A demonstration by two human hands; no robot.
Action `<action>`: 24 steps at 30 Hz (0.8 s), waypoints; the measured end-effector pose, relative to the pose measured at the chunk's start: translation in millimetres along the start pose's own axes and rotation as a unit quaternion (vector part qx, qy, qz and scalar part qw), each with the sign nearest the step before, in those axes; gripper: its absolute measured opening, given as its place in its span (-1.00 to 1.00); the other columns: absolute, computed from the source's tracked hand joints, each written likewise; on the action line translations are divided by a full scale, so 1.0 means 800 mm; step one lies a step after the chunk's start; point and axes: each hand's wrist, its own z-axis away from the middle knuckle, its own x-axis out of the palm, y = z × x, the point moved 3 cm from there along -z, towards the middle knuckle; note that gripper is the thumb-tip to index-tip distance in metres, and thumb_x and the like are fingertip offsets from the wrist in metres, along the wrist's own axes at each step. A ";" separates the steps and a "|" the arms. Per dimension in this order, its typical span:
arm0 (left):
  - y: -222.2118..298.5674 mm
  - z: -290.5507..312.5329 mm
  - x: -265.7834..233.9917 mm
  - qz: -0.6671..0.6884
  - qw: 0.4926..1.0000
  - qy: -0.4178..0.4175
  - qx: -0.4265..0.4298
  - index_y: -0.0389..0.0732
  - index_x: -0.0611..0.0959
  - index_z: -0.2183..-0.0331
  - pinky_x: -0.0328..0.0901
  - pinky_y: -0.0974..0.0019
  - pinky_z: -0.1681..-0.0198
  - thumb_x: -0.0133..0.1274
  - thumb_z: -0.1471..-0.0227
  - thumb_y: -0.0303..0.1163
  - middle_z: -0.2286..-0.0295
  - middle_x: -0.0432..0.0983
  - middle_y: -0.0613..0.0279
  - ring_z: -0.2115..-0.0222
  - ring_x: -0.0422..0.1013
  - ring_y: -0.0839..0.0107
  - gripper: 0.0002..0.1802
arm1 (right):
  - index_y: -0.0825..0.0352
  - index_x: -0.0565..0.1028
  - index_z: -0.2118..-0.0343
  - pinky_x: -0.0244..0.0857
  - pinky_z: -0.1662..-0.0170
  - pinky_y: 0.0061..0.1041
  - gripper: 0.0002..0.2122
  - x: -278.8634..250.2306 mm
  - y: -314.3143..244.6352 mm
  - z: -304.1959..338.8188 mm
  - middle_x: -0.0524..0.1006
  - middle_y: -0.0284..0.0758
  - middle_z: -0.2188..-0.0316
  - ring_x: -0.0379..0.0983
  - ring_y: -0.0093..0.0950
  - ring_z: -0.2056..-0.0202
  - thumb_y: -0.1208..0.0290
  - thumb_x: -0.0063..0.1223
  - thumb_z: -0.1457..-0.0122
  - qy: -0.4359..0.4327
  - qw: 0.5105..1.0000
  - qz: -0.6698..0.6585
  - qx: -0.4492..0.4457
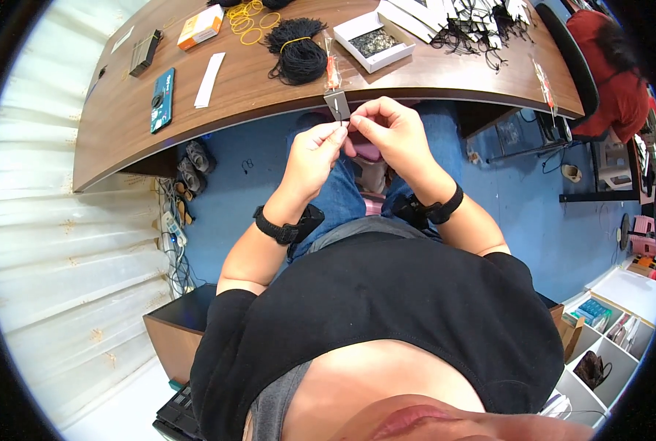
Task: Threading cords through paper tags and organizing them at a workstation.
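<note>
At the near edge of the table, my left hand [314, 156] is closed in a pinch, thumb against finger, on a thin dark strand that barely shows. My right hand [395, 138] is pinched too, its fingertips almost meeting the left ones; what it holds is hidden. Just beyond the fingertips, a small grey metal plate [336, 104] with a light slot juts from the table edge. Behind it on the tabletop lies a narrow orange-red piece [333, 72] under clear film. A bundle of black cords [298, 53], tied with a yellow band, lies close by.
A white box [391, 58] of small dark pieces stands near white tags [456, 20] with black strings. Yellow rubber bands [251, 29], an orange-white carton [200, 28], a white strip [209, 81] and a teal package [162, 101] lie leftward. A person in red [607, 73] sits at right.
</note>
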 end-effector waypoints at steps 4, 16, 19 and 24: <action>0.006 0.008 0.008 -0.064 0.998 -0.009 0.029 -0.28 0.61 0.30 0.03 0.62 0.62 -0.05 -0.11 -0.37 0.58 0.44 0.38 0.68 0.15 0.73 -0.78 | 0.40 0.46 0.36 0.31 0.36 -0.70 -0.92 -0.006 0.000 -0.002 0.50 -0.40 0.48 0.40 -0.69 0.46 0.53 0.06 -0.10 -0.020 0.998 -0.043 0.052; 0.002 0.011 -0.002 -0.136 0.986 -0.044 0.092 -0.37 0.60 0.42 0.26 0.48 0.35 -0.01 -0.04 -0.46 0.48 0.46 0.24 0.46 0.36 0.52 -0.83 | 0.32 0.50 0.21 0.14 0.35 -0.76 -0.69 -0.007 0.026 0.016 0.49 -0.49 0.41 0.30 -0.74 0.42 0.17 -0.12 -0.22 -0.095 0.966 -0.173 0.169; 0.005 0.013 -0.002 -0.127 0.988 -0.030 0.081 -0.37 0.61 0.42 0.26 0.47 0.32 -0.01 -0.06 -0.43 0.46 0.48 0.24 0.44 0.37 0.52 -0.80 | 0.37 0.49 0.17 0.16 0.28 -0.70 -0.68 0.006 0.020 0.028 0.50 -0.47 0.38 0.31 -0.72 0.36 0.20 -0.11 -0.22 -0.123 0.951 -0.185 0.213; 0.007 0.016 0.003 -0.127 0.986 -0.017 0.109 -0.34 0.62 0.40 0.24 0.51 0.40 -0.01 -0.09 -0.37 0.50 0.49 0.30 0.50 0.33 0.60 -0.77 | 0.45 0.50 0.21 0.21 0.27 -0.62 -0.74 0.016 0.004 0.022 0.49 -0.38 0.39 0.32 -0.64 0.36 0.33 -0.03 -0.18 -0.110 0.972 -0.163 0.125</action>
